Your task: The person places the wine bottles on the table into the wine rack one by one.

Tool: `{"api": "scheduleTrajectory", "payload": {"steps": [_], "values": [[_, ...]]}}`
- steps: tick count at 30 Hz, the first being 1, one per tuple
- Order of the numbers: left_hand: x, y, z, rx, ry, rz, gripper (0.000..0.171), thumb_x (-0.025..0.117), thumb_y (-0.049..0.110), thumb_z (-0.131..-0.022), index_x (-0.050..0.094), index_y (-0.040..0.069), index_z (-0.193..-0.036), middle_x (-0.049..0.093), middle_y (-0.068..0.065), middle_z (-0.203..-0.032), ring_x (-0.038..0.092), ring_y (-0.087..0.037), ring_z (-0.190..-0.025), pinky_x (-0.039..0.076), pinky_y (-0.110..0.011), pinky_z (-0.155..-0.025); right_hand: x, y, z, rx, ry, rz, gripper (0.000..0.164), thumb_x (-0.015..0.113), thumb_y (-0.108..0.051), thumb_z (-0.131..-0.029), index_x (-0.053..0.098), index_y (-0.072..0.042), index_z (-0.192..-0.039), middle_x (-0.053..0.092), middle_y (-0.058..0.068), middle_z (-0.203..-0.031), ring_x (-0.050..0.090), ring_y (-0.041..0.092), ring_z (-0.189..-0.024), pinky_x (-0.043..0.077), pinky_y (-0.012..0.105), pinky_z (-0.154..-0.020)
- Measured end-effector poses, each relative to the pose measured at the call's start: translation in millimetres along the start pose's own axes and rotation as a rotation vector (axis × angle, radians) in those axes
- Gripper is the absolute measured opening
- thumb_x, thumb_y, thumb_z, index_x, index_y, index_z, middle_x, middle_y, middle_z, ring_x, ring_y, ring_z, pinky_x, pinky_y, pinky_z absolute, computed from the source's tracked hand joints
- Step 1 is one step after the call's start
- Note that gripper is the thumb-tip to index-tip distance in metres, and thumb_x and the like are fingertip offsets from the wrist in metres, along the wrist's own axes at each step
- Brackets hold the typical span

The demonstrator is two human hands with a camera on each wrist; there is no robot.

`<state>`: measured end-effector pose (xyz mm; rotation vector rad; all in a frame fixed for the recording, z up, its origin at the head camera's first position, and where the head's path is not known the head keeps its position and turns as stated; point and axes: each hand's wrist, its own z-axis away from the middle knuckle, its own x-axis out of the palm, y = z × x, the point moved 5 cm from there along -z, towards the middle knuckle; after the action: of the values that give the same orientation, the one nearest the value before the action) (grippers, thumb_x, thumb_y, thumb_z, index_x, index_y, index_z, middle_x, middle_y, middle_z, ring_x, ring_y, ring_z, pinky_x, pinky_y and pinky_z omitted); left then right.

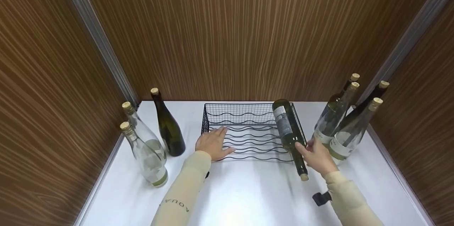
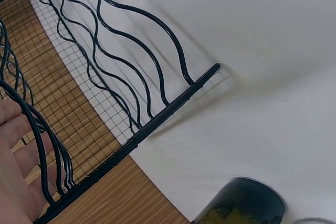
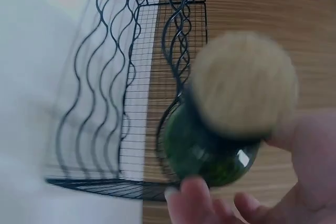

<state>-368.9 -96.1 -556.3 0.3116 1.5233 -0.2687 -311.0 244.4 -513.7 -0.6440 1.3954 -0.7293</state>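
Observation:
My right hand (image 1: 319,156) holds a dark green wine bottle (image 1: 283,123) near its neck, thumb on the near side. The bottle slants at the right end of a black wire wine rack (image 1: 248,143), its base toward the back and its cork toward me. In the right wrist view the cork (image 3: 244,85) looms large, the green glass (image 3: 205,156) is behind it, and fingertips are below. My left hand (image 1: 211,144) rests on the rack's left end with its fingers spread. In the left wrist view that hand (image 2: 21,166) shows beyond the wavy wires.
On the left stand a dark green bottle (image 1: 170,130) and two clear corked bottles (image 1: 150,162). Several corked bottles, dark and clear, cluster at the right, including a clear bottle (image 1: 349,137) close to my right hand. Wood-grain panels (image 1: 227,34) wall the white table (image 1: 248,190).

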Motion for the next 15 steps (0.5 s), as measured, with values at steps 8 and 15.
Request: {"api": "scheduleTrajectory", "payload": {"steps": [8,15], "values": [[0.1,0.0,-1.1,0.001,-0.010,0.000,0.089,0.029,0.076,-0.080,0.021,0.016,-0.146,0.023,-0.001,-0.149,0.026,-0.023,-0.133,0.028,-0.046,-0.103,25,29,12,0.243,-0.431,-0.523,0.069,0.040,-0.057,-0.090,0.044,0.007,-0.118,0.062,0.018,-0.100,0.061,0.029,-0.085,0.051,0.038,-0.067],[2.3,-1.0,-0.8,0.000,-0.003,0.022,0.087,0.035,0.072,-0.081,0.022,0.015,-0.146,0.024,-0.001,-0.149,0.027,-0.024,-0.132,0.027,-0.047,-0.103,43,29,12,0.287,-0.427,-0.721,0.059,0.046,-0.052,-0.090,0.047,0.001,-0.115,0.052,0.004,-0.079,0.049,0.012,-0.060,0.040,0.021,-0.046]]}}
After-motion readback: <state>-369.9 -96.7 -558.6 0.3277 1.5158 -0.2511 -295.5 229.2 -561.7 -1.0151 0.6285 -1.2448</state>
